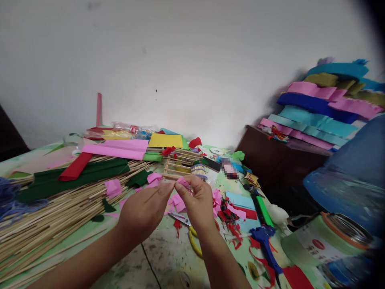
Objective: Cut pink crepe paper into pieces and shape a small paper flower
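A small piece of pleated pink crepe paper (184, 183) is pinched between my two hands above the table. My left hand (146, 206) is closed, its fingertips meeting the right thumb at the paper's left end. Most of the paper sits in my right hand (198, 198), between thumb and curled fingers. Scissors (195, 243) with yellow handles lie partly hidden under my right wrist. Loose pink paper pieces (178, 203) rest on the table behind my hands. A round bundle of short sticks (198, 171) stands just beyond my right fingers.
Long thin bamboo sticks (60, 230) cover the left side, with dark green paper (81, 176) across them. At the right are a blue glue gun (266, 245), red scraps (231, 220) and a tin can (327, 237). Stacked crepe paper (319, 108) tops a brown cabinet (279, 152).
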The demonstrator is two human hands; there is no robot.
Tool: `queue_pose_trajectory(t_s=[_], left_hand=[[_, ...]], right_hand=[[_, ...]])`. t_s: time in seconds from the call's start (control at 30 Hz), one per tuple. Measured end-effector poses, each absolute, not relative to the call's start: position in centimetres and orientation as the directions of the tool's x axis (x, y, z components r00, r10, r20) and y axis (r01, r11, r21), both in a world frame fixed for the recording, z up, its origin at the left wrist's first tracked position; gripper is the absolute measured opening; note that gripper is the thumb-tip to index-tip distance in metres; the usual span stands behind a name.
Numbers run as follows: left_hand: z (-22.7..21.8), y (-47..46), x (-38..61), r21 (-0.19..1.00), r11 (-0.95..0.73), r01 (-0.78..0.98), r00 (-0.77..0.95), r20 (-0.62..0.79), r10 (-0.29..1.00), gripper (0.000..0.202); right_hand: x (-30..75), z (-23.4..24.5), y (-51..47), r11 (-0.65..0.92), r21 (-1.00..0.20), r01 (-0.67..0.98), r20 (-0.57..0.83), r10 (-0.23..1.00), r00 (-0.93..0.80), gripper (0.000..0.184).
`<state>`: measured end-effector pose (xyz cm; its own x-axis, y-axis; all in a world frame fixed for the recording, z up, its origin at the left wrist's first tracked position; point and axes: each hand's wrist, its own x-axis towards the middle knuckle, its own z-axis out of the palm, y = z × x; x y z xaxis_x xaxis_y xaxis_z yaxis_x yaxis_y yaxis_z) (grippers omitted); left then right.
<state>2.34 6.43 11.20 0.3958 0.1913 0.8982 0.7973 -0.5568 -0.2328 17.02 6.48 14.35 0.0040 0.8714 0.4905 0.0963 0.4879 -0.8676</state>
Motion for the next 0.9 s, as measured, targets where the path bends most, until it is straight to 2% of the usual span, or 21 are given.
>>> queue_pose_trajectory(t_s=[0.2, 0.3, 0.4, 0.5, 0.57, 0.6, 0.67, 0.7, 0.77, 0.83, 0.9], left_hand=[[11.6, 6.2, 2.3, -0.178, -0.587, 0.79, 0.381, 0.892, 0.243, 0.023], [11.9, 6.1, 2.3, -0.097, -0.625, 0.775, 0.35, 0.889, 0.296, 0.027], [12.2, 6.0, 2.2, 0.056, -0.677, 0.734, 0.258, 0.899, 0.354, 0.027], [12.6, 5.9, 2.0, 0.302, -0.702, 0.645, 0.085, 0.885, 0.458, 0.026], [12.9, 5.9, 1.8, 0.519, -0.701, 0.489, -0.086, 0.829, 0.553, 0.025], [13.2, 6.0, 1.7, 0.627, -0.695, 0.352, -0.183, 0.775, 0.605, 0.022], [13.7, 6.6, 1.5, 0.764, -0.641, -0.067, -0.328, 0.59, 0.738, 0.017], [14.0, 7.0, 1.4, 0.756, -0.57, -0.321, -0.339, 0.47, 0.815, 0.015], [14.5, 7.9, 1.2, 0.587, -0.303, -0.75, -0.206, 0.228, 0.952, 0.016], [14.5, 8.9, 1.2, 0.362, 0.002, -0.932, 0.015, 0.035, 0.999, 0.023], [14.0, 9.6, 1.5, 0.23, 0.177, -0.957, 0.166, -0.065, 0.984, 0.028]], right_hand=[[16.9, 14.4, 6.4, 0.494, -0.86, 0.126, 0.497, 0.868, -0.002, 0.012], [17.0, 14.5, 6.3, 0.502, -0.853, 0.143, 0.506, 0.863, -0.014, 0.013], [17.2, 14.6, 6.2, 0.512, -0.848, 0.136, 0.512, 0.858, -0.038, 0.014], [17.4, 15.0, 5.8, 0.534, -0.837, 0.12, 0.533, 0.845, -0.046, 0.019], [17.6, 15.2, 5.5, 0.548, -0.831, 0.094, 0.547, 0.836, -0.034, 0.023], [17.8, 15.3, 5.4, 0.553, -0.829, 0.08, 0.552, 0.833, -0.031, 0.024], [17.9, 15.4, 5.2, 0.558, -0.827, 0.071, 0.556, 0.83, -0.04, 0.026], [17.9, 15.4, 5.1, 0.56, -0.824, 0.084, 0.559, 0.828, -0.047, 0.025], [17.8, 15.5, 5.2, 0.568, -0.812, 0.132, 0.566, 0.822, -0.055, 0.022], [17.7, 15.5, 5.2, 0.575, -0.798, 0.182, 0.574, 0.816, -0.062, 0.018], [17.6, 15.4, 5.1, 0.58, -0.783, 0.224, 0.58, 0.811, -0.071, 0.016]])
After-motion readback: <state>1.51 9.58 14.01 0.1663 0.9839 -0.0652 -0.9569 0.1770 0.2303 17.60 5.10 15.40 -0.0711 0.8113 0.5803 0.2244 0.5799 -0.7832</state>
